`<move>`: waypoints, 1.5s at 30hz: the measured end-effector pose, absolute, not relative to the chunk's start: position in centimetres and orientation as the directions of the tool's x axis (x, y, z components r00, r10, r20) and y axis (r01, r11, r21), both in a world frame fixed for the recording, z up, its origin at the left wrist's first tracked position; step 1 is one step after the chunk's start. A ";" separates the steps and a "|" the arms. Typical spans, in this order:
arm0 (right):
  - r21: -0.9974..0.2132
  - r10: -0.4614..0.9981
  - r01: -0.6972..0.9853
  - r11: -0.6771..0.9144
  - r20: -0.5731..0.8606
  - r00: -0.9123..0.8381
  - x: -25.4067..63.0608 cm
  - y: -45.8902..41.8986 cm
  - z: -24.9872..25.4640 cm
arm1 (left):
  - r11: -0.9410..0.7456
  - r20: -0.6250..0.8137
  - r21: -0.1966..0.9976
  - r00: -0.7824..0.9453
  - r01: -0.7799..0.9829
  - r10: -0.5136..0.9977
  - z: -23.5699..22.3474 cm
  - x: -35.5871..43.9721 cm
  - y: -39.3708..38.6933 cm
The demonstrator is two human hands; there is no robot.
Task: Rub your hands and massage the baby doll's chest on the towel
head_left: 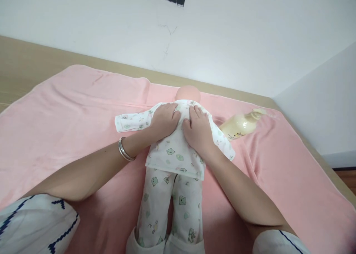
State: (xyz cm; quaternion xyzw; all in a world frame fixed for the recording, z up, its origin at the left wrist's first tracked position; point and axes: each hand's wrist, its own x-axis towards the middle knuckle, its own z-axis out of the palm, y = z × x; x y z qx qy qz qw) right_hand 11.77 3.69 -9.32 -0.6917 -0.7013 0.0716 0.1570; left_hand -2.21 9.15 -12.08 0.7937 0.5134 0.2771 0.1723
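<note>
Grip unclenched on both sides: the left hand (165,121) and the right hand (198,129) rest palm down on the printed white shirt (178,157) of a doll (174,179), over its upper trunk, with the fingers spread flat along the cloth. The left fingers point between 1 and 2 o'clock, the right fingers toward 11 o'clock; the thumbs face each other across a narrow strip of fabric and do not touch. The left forearm enters from 8 o'clock, bearing a silver bracelet (125,149) at the wrist, and the right forearm enters from 4 o'clock. Both arms reach forward, emerging from white sleeves (39,224) with dark blue lines.

The doll lies at the centre, its head (188,93) at 12 o'clock, its printed trousers (186,205) running to 6 o'clock and ending in turned-up cuffs. One shirt sleeve (133,121) extends to 9 o'clock, the other to between 3 and 4 o'clock. Near the right hand, at its 3 o'clock, is a cream pump bottle (240,126), its top directed toward 2 o'clock and its base partly hidden by the shirt. Beneath all lies a pink blanket (69,116) on a tan surface (25,57); a white wall (236,38) rises at 12 o'clock.
</note>
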 end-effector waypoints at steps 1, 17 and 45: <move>-0.314 0.993 0.949 0.033 0.119 0.005 11.7 3.7 -9.3 | -0.415 0.261 0.567 0.322 0.712 0.910 -12.2 -2.2 9.2; -0.521 0.845 0.835 0.175 0.515 0.143 19.7 1.5 -0.4 | -0.046 0.040 0.999 0.548 -0.003 0.835 -4.2 2.1 2.7; -0.455 0.934 0.877 -0.157 0.221 0.281 26.2 5.3 -1.3 | 0.152 -0.011 0.975 0.656 -0.159 0.754 -0.7 4.2 7.2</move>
